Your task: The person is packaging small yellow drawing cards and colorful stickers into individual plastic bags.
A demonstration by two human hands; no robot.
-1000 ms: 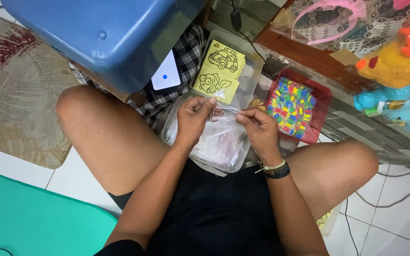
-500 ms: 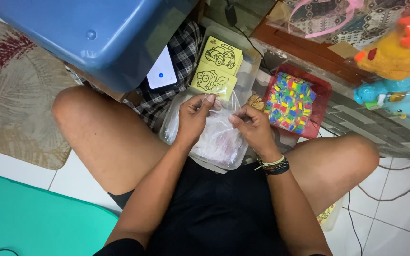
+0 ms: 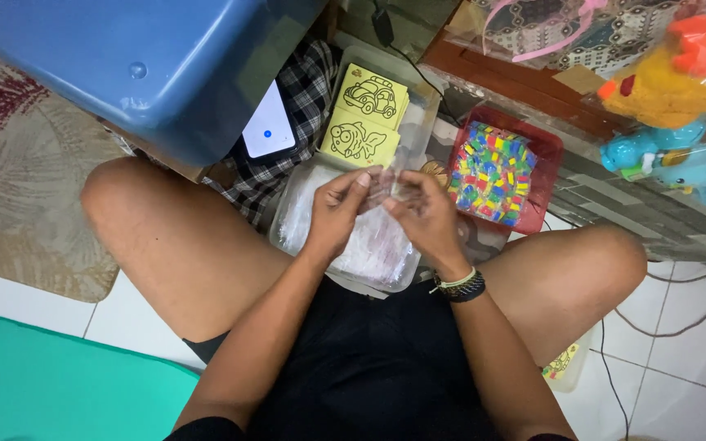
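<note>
- Two hands meeting at scene centre, above the lap: left hand (image 3: pixel 338 214) and right hand (image 3: pixel 426 219), fingertips close together.
- One small clear plastic bag (image 3: pixel 387 186) pinched between thumb and forefingers of both hands, at its top edge; contents too small to make out.
- Neither hand released or clenched into a fist: both grasping the small clear plastic bag in a light fingertip pinch.
- Handling, as judged: very light, thin, soft and crinkly; somewhat slippery film, easily torn if pulled hard. Best held at the upper edge or corners, one side per hand, with gentle pressure.
- One clear tub (image 3: pixel 369 245) just beneath the hands, resting between the knees, filled with pale, filmy packets; number impossible to count.
- Two yellow picture cards (image 3: pixel 365 121) just beyond the hands, lying one above the other in a clear tray: one with a car outline, one with a fish outline.
- One red tray (image 3: pixel 551 159) to the right of the cards, filled with many small multicoloured pieces.
- One phone (image 3: pixel 270 122), screen lit, to the left of the cards on checked cloth.
- One large blue bin (image 3: pixel 124 57) at far left.
- One teal mat (image 3: pixel 42 384) at near left on the tiled floor.
- One banded bracelet (image 3: pixel 459 286) on the right wrist.
</note>
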